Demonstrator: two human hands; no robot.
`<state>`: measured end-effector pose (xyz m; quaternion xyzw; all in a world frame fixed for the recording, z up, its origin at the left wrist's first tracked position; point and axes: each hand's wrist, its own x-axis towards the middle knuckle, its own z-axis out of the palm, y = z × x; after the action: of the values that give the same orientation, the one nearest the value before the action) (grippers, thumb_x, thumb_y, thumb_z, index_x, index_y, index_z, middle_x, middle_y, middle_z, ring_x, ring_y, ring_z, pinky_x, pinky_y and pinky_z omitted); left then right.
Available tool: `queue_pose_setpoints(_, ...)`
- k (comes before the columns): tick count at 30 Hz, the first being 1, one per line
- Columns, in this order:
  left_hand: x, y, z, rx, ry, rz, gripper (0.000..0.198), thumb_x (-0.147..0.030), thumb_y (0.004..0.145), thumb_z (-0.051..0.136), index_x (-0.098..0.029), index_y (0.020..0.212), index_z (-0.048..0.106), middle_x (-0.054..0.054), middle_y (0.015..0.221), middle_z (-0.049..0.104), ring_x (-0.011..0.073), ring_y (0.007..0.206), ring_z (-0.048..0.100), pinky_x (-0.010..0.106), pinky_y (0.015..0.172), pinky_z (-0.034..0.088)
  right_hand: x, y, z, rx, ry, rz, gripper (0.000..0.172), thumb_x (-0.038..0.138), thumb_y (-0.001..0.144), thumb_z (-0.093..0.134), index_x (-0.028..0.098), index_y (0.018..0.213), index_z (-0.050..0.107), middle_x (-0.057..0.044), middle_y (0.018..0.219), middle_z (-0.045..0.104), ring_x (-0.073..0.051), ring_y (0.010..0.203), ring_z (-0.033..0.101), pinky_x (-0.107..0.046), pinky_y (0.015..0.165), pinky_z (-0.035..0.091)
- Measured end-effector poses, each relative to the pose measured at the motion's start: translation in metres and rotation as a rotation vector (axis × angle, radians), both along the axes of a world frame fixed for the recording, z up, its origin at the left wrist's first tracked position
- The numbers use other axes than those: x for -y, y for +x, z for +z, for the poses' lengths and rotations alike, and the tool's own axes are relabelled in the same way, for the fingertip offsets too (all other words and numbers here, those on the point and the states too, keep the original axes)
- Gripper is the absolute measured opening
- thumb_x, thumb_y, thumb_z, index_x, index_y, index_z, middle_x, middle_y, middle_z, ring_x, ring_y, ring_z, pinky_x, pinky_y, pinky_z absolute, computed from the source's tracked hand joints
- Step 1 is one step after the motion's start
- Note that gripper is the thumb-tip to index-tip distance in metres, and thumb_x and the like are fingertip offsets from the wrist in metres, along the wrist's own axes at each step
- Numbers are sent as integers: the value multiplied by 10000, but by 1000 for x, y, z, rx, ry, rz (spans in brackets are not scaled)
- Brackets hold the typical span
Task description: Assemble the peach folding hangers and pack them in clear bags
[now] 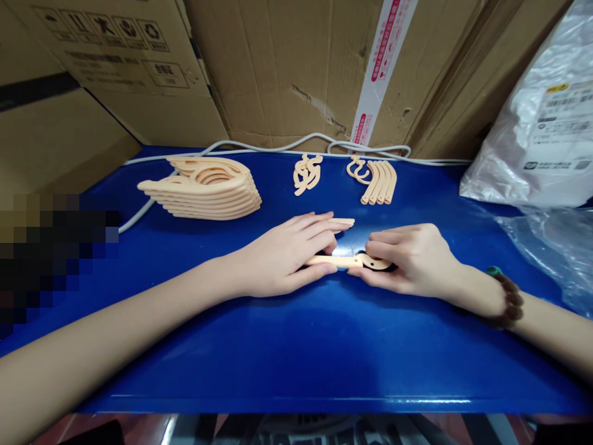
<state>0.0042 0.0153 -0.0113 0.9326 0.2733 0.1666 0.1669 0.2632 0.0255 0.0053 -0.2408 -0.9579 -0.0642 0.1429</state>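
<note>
Cream piece (341, 261) between left hand (291, 254) and right hand (412, 256), both closed on its ends

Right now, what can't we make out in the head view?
Head view:
- Front cream strip: inner end hidden by the left hand.
- Rear cream strip: mostly under the left hand; whether the two strips join is hidden.
- Curved cream piece: partly covered by fingers of the right hand.
- Bag label: fine print too small and blurred.
- Plastic bag: cut off by the right edge.
</note>
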Motion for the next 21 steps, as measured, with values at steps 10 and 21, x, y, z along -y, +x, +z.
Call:
queue_pose_setpoints(10, 2, 0, 0, 5, -15, -4, 208, -387, 1016, 446, -205, 1031, 547, 97, 1592, 410, 282, 1502, 318, 485, 1228, 279, 2, 0, 0, -17, -141, -36, 374, 478, 952, 539, 189, 719, 579, 37, 559, 552, -89, 483, 444, -260, 510, 198)
queue_pose_setpoints(21, 0, -1, -2, 15, 14, -50, 210, -370, 1017, 444, -203, 1053, 565, 109, 1571, 439, 276, 1498, 332, 474, 1240, 270, 2, 0, 1, 13, -167, -24, 362, 463, 945, 544, 184, 723, 600, 41, 542, 516, -83, 478, 430, -259, 510, 188)
